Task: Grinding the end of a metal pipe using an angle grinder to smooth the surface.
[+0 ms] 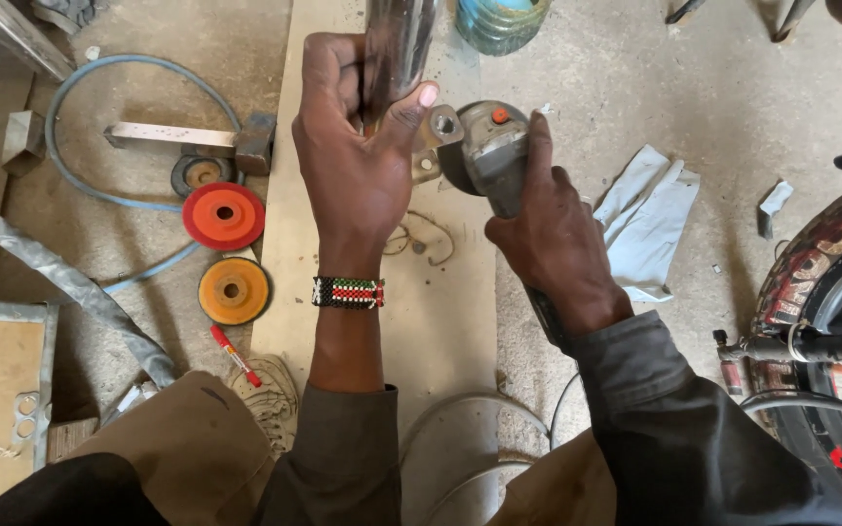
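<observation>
On a dusty workshop floor (587,88), the left hand (358,146) grips a steel pipe (397,49), the right hand (553,239) an angle grinder (484,146).

Soft daylight, faint shadows; edges perhaps slightly warped

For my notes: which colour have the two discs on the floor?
The upper disc is red, the lower disc orange; head view.

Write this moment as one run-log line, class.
left hand: grips shiny metal pipe | right hand: holds angle grinder beside pipe | floor: red disc, orange disc
</observation>
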